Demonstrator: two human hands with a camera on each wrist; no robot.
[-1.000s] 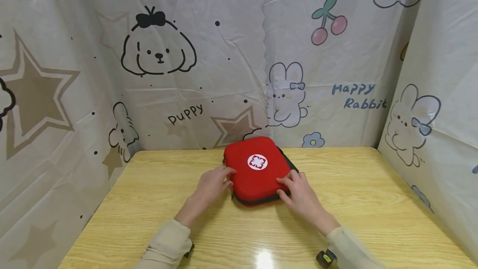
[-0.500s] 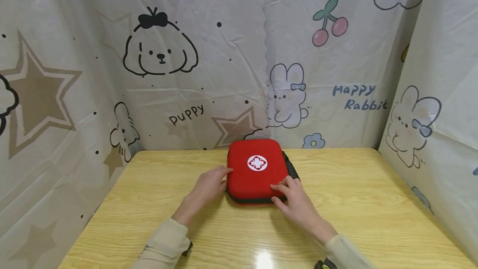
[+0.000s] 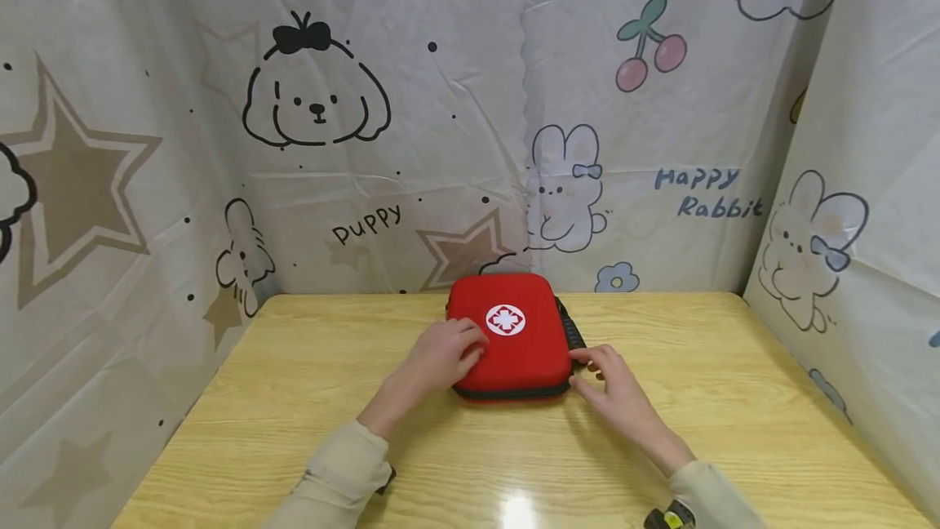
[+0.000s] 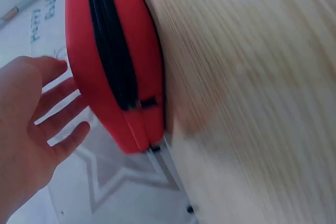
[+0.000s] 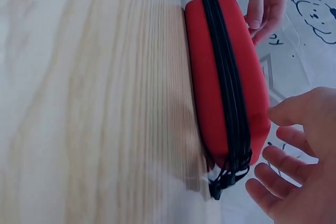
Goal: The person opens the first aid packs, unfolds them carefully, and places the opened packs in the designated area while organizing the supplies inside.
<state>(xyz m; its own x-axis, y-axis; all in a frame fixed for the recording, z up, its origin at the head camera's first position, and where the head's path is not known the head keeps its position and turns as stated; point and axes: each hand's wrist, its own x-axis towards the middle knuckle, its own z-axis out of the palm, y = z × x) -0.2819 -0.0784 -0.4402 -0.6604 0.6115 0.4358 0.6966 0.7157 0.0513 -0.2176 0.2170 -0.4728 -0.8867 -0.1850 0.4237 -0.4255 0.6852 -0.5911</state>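
Note:
A red zip-up first aid case [image 3: 525, 357] lies flat on the table, with a white round emblem on its lid. My left hand [image 3: 444, 353] is over the lid's front left part, fingers loosely bent and not gripping. In the left wrist view, the fingers [image 4: 63, 95] spread along the lid side of the case [image 4: 86, 51]. My right hand [image 3: 617, 394] is at the case's front right corner; whether it touches is hard to tell. In the right wrist view, its thumb is close to the corner and its other fingers are apart. Black zipper pulls [image 5: 224, 179] hang at that corner.
A black carry handle [image 3: 569, 329] sticks out on the case's right side. The wood-grain table [image 3: 330, 333] ends at a printed cloth backdrop [image 3: 455, 104] behind and at both sides. Black devices sit at both wrists, the right one [image 3: 670, 517] with a yellow patch.
The case has turned until its front edge faces me squarely, then stayed put. My left hand has moved right from its left edge onto the lid, while my right hand has drawn outward.

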